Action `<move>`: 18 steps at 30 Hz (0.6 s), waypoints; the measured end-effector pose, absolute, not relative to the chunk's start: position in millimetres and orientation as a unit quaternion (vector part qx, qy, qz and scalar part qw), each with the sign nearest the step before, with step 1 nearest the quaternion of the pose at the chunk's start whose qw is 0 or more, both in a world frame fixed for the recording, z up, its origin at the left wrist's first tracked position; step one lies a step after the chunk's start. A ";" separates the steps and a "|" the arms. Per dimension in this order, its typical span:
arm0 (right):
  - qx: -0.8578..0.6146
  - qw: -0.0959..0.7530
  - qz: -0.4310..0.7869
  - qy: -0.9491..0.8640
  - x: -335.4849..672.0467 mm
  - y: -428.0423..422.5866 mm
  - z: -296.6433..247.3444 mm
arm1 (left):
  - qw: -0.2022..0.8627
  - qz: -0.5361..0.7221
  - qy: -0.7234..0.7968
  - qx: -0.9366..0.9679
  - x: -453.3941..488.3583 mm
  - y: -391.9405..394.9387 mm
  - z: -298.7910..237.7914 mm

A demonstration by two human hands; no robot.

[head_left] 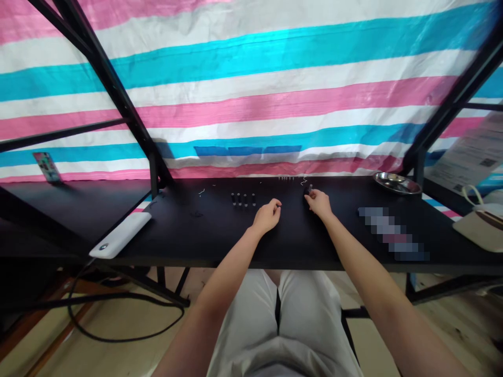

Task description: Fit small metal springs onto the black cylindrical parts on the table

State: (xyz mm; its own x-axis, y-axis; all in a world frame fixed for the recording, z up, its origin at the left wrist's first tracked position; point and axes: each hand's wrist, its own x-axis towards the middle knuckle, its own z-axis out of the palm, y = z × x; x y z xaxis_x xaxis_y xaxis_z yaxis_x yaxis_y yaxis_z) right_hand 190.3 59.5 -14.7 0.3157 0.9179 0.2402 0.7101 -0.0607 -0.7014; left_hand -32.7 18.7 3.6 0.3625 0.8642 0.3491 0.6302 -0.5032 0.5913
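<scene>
Both my arms reach out over a black table (pixel 196 241). My left hand (pixel 268 213) rests on the tabletop with its fingers curled under, and what they hold, if anything, is hidden. My right hand (pixel 319 202) pinches a small dark cylindrical piece (pixel 309 189) near the table's far edge. A row of several small dark upright pieces (pixel 243 199) stands to the left of my left hand. Another row of tiny pieces (pixel 286 178) lines the far edge, with a thin white wire (pixel 303 182) beside it.
A metal bowl (pixel 396 183) sits at the far right. A white power bank (pixel 121 234) with a black cable lies at the left front edge. A striped tarp hangs behind black frame bars (pixel 118 94). A pale bag (pixel 481 222) lies at the right.
</scene>
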 end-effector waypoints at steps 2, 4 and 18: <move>-0.716 0.379 0.091 -0.579 191.7 61.6 -17.2 | 0.180 0.319 0.463 0.807 -32.7 18.6 3.4; -0.717 0.373 0.060 -0.585 192.3 63.0 -19.1 | 0.178 0.317 0.461 0.809 -32.8 19.0 2.4; -0.726 0.352 0.032 -0.590 190.2 66.3 -21.8 | 0.180 0.322 0.455 0.811 -33.0 20.0 -0.1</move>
State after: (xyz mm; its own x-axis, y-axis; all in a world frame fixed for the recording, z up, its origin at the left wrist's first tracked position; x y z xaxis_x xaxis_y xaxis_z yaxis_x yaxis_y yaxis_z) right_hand 190.2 66.3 -21.8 0.3024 0.8791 0.3685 0.8337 -0.0566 -0.5492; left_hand -33.0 20.0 -0.1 0.3786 0.8533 0.3586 0.6217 -0.5214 0.5845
